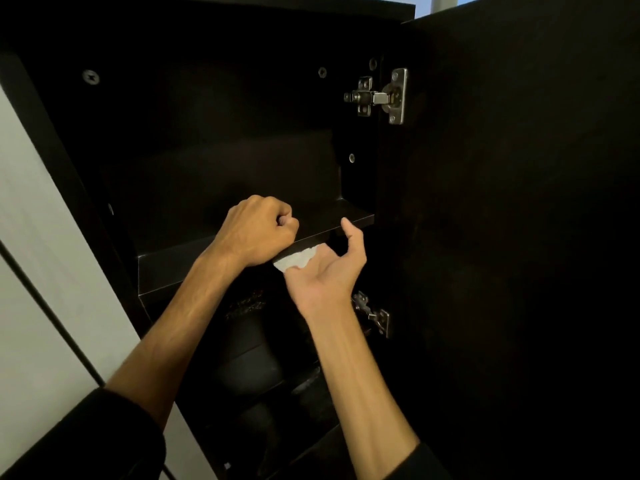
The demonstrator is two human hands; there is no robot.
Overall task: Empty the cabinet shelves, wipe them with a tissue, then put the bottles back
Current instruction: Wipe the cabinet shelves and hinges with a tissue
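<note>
Tissue [297, 259] lies crumpled just under the front edge of the upper shelf [242, 233], pinched by the right hand [325, 271], whose other fingers [347, 226] are loosely spread. The left hand [258, 230] rests clenched, apparently empty, on that bare shelf. Best: flatten the tissue and sweep back corners forward.

cabinet [207, 133]: matt black inside | shelf [180, 268]: black, above it bare | door [519, 202]: black, right of cabinet | hinges [381, 97]: silver metal | tissue [294, 259]: white | wall [31, 237]: pale grey, left of cabinet | sleeves [86, 441]: black
</note>
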